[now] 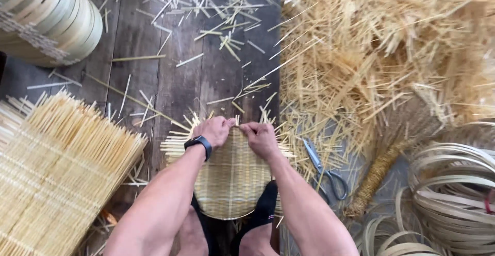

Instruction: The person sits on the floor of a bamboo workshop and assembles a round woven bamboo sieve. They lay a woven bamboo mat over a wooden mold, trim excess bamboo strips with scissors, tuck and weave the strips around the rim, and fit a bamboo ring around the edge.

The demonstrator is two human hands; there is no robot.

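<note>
Mat (232,176), round and woven of bamboo, lay on the floor (170,80) under both feet. Head view: left hand (214,130) and right hand (260,138) were closed, pinching slats at its far rim. Risk: overbending could snap a slat; foot slippage could loosen the weave. Scissors (325,171) lay near the right forearm.

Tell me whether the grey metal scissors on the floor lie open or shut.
Shut, or nearly so. The grey metal scissors lie flat on the dark wooden floor, blades together as one narrow strip, the two handle loops close beside each other.
</note>
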